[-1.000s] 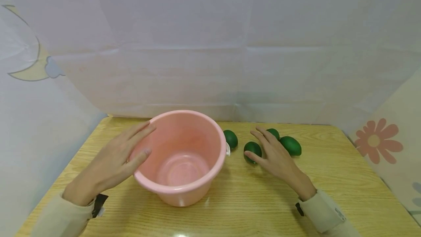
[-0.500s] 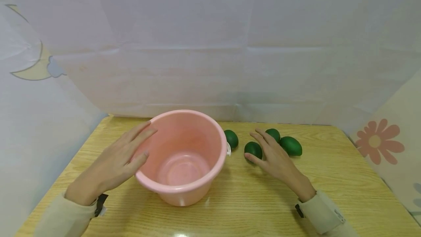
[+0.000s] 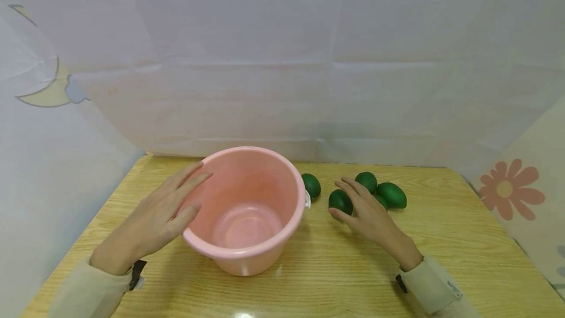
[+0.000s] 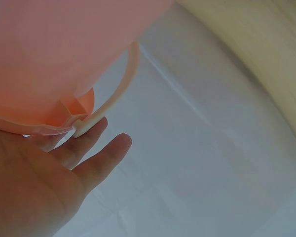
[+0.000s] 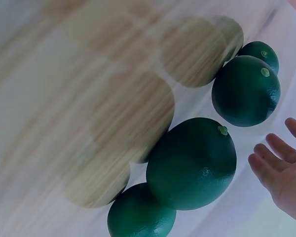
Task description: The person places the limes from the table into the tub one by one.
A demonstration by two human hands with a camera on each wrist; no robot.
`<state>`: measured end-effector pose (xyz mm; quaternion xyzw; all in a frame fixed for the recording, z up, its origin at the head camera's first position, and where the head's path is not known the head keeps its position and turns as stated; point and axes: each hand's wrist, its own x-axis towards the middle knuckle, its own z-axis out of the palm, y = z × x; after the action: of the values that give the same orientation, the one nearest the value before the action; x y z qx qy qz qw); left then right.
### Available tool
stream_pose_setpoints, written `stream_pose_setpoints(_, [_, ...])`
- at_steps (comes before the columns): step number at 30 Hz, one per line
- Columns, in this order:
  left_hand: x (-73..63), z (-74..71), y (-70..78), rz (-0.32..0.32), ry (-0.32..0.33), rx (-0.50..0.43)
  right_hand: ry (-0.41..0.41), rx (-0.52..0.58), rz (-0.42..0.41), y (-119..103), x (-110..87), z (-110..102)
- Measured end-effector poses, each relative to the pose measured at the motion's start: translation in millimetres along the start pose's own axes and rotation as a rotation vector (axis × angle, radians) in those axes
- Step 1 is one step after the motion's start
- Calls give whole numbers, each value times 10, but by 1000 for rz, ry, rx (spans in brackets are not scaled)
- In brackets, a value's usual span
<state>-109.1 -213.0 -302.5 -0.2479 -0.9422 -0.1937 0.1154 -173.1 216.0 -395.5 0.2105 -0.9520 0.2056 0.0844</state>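
A pink plastic bucket [image 3: 249, 254] stands on the table in the head view. My left hand [image 3: 152, 217] lies over its left rim with fingers extended. In the left wrist view those fingers are right at the joint of the white bail handle [image 4: 123, 84], below the rim. My right hand [image 3: 372, 215] hovers with spread fingers over a smooth dark green fruit [image 3: 340, 201], its thumb overlapping the fruit's near side. In the right wrist view that hand shows relaxed fingers [image 5: 283, 148], with a gap to the green fruits [image 5: 191, 164].
Other dark green fruits lie around the right hand: one beside the bucket [image 3: 311, 185], one behind the fingers [image 3: 366, 181], and a longer, mango-shaped one to the right [image 3: 392, 195]. Another is partly hidden by the hand. A white printed sheet [image 3: 273, 87] encloses the wooden table [image 3: 304, 278].
My right hand has lowered slightly toward me, and part of another green fruit now shows behind it. The left hand and bucket have hardly moved.
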Motion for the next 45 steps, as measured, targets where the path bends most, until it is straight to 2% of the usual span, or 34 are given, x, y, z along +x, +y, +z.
stream_pose_setpoints(9, [7,-8,22,-9,-18,-14,-27,3,10,18,-19,6])
stream_pose_setpoints(25, [3,16,11,-5,5,-30,-80,12,5,39,0,-1])
stream_pose_setpoints(45, [-18,31,7,-20,9,-51,-108,135,-6,83,76,20])
